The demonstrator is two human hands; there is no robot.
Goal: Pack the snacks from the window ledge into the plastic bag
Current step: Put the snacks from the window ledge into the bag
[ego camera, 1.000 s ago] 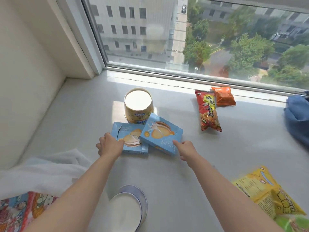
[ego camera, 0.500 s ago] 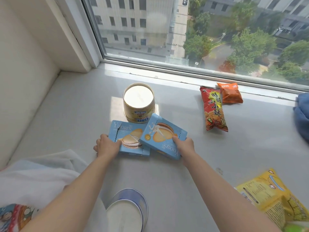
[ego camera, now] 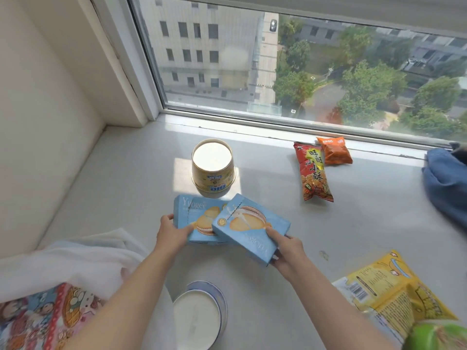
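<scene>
Pale blue cardboard is what both hands are grasping: two biscuit boxes at the centre of the frame, on the grey window ledge (ego camera: 126,178). The left hand (ego camera: 171,233) grips the near left corner of the left biscuit box (ego camera: 194,218), which lies flat with its long axis running left to right; the right hand (ego camera: 285,248) grips the near right end of the right biscuit box (ego camera: 250,228), which is tilted, its left end overlapping the other box, its long axis slanting from upper left to lower right. Each box is thus directly ahead of its own hand, touching it. The white plastic bag (ego camera: 83,256), judged to be the crumpled sheet at lower left, lies nearer the left arm, so the boxes would travel down and left. Counted: two blue boxes; one yellow tub (ego camera: 212,170) just beyond them; one white-lidded tub (ego camera: 199,317) at bottom centre; one red snack packet (ego camera: 313,173) and one orange snack packet (ego camera: 333,150), touching, at upper right; one yellow snack bag (ego camera: 394,299) at lower right. A blue cloth (ego camera: 444,183) sits at the right edge.
</scene>
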